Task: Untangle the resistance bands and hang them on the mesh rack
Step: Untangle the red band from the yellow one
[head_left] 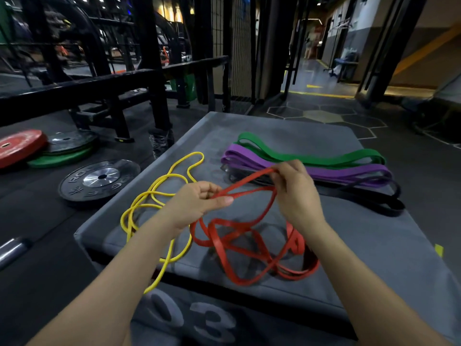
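A tangled red band lies in loops on the grey padded box. My left hand pinches one red strand at the middle. My right hand grips another part of the same red band, lifted above the box. A thin yellow band lies coiled to the left, one end hanging over the front edge. Behind my hands lie the green band, the purple band and the black band, stretched out side by side. A dark mesh rack stands beyond the box.
Weight plates sit on the floor at left: a red plate, a black plate, and a green-edged stack. A black metal bench frame stands behind them. A corridor opens at the right rear.
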`<state>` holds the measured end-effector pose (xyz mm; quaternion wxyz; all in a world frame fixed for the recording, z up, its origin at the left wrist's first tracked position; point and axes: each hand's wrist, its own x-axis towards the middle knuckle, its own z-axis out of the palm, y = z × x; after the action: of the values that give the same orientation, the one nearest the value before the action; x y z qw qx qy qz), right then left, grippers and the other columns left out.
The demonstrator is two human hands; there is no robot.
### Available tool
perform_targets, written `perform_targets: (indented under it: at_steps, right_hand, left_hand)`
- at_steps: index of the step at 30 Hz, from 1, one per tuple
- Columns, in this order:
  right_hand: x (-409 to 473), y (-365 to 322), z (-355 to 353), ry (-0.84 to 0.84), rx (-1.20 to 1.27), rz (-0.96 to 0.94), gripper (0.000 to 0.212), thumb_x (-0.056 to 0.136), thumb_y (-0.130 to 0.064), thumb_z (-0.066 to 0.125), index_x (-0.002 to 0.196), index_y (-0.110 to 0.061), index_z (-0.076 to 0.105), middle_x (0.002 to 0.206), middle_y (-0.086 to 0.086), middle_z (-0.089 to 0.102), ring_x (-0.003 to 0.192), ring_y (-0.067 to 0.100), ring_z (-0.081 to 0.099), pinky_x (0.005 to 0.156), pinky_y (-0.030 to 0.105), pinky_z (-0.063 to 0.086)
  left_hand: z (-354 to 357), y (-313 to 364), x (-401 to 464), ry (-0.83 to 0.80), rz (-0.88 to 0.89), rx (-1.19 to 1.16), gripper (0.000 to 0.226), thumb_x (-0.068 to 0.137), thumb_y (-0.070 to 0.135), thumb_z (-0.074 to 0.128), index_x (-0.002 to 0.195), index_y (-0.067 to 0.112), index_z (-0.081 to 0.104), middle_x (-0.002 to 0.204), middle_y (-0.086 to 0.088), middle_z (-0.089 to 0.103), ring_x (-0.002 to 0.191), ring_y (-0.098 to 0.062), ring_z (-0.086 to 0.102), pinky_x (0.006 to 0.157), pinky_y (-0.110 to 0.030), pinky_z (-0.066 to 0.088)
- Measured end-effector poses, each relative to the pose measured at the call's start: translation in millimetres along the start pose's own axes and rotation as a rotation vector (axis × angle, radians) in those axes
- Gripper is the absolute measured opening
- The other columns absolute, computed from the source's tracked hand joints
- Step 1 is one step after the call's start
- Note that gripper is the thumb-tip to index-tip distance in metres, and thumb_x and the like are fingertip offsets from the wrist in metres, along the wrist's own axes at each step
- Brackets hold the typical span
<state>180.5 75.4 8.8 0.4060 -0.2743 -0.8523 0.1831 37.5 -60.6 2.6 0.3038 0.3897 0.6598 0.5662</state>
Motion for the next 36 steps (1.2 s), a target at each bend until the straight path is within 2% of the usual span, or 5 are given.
perform_targets:
  at_steps: [7, 13, 20, 29, 36]
  right_hand:
    - [12.1, 24.1, 2.4, -0.104, 0.264, 0.359, 0.029, 0.094, -0.011, 0.039, 0.072, -0.009, 0.057, 0.057, -0.004, 0.045, 0.053, 0.013, 0.039, 0.052, 0.025, 0.028]
    - [18.9, 51.6, -18.4, 0.102, 0.341, 0.587, 0.035, 0.097, -0.016, 0.037, 0.071, -0.010, 0.060, 0.058, 0.003, 0.047, 0.054, 0.018, 0.041, 0.052, 0.025, 0.030]
    - [12.6, 49.8, -28.9, 0.245, 0.682, 0.765, 0.040, 0.102, -0.021, 0.030, 0.069, -0.015, 0.053, 0.057, 0.003, 0.046, 0.049, 0.015, 0.040, 0.049, 0.023, 0.035]
    - [5.4, 33.5, -30.3, 0.115, 0.883, 0.703, 0.039, 0.102, -0.020, 0.030, 0.074, -0.011, 0.055, 0.038, -0.005, 0.044, 0.030, 0.005, 0.035, 0.034, 0.012, 0.030]
    - [3.4, 36.6, -32.5, 0.093, 0.834, 0.685, 0.038, 0.102, -0.021, 0.029, 0.077, -0.012, 0.056, 0.042, -0.003, 0.045, 0.030, 0.005, 0.034, 0.036, 0.012, 0.030]
  left_hand:
    - [-8.9, -11.4, -4.1, -0.051, 0.115, 0.461, 0.030, 0.078, -0.006, 0.066, 0.098, 0.015, 0.062, 0.093, -0.003, 0.063, 0.081, -0.008, 0.059, 0.069, -0.009, 0.048]
    - [-24.3, -11.1, -3.7, 0.253, 0.042, 0.106, 0.013, 0.091, 0.007, 0.056, 0.080, 0.013, 0.060, 0.063, -0.005, 0.048, 0.040, 0.000, 0.043, 0.040, -0.013, 0.036]
    - [-31.2, -17.4, 1.3, 0.412, -0.076, 0.104, 0.014, 0.091, 0.013, 0.051, 0.082, 0.015, 0.061, 0.074, -0.004, 0.052, 0.053, -0.012, 0.035, 0.048, -0.025, 0.032]
    - [-1.9, -0.5, -18.2, -0.260, -0.335, 0.105, 0.060, 0.095, 0.050, 0.028, 0.079, 0.008, 0.068, 0.070, -0.005, 0.071, 0.059, -0.010, 0.064, 0.063, -0.018, 0.048]
    - [38.1, -32.8, 6.3, -0.033, 0.043, 0.679, 0.016, 0.085, 0.021, 0.065, 0.097, 0.010, 0.063, 0.077, 0.003, 0.057, 0.060, -0.004, 0.051, 0.059, -0.011, 0.038]
